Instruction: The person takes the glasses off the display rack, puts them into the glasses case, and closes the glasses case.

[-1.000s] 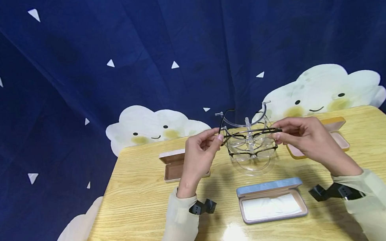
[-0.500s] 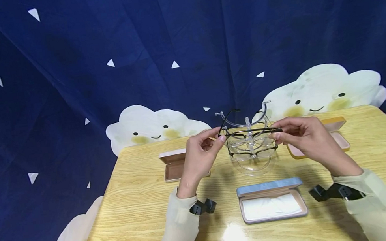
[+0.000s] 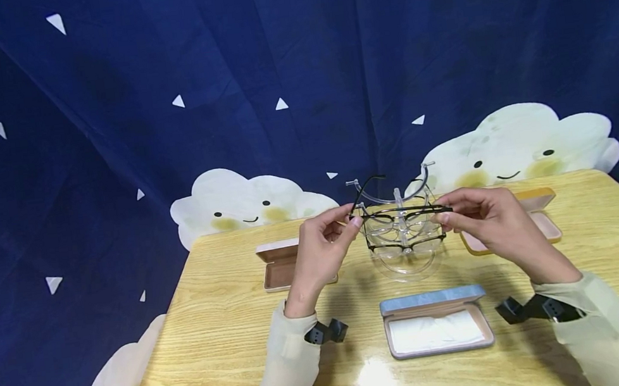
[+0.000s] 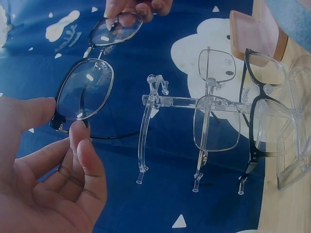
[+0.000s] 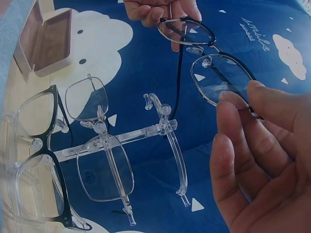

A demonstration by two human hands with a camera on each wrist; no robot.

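Note:
My left hand (image 3: 321, 242) and right hand (image 3: 493, 223) hold up one pair of glasses (image 4: 85, 90) with black brows and thin metal lower rims, pinching it at the two hinge ends. Its left temple (image 3: 363, 191) slants inward toward the back. Behind and below them stands a clear plastic display rack (image 4: 177, 102), whose top arm is bare. Thin metal-rimmed glasses (image 4: 217, 124) hang on its middle arm, and black-framed glasses (image 3: 406, 246) sit lower. In the right wrist view, thumb and fingertips press the frame's end, while the left hand shows at the far end.
In front lies an open blue case (image 3: 432, 298) with a folded white cloth (image 3: 434, 333) inside. An open brown-lined case (image 3: 280, 269) is partly behind the left hand; an open yellow case (image 3: 536, 198) sits behind the right. A blue curtain (image 3: 255, 116) backs the wooden table (image 3: 216, 331).
Since one second ago, the left temple of the held glasses has swung slightly inward, its tip shifting right. Both hands stay almost in place; the last half second shows hardly any movement.

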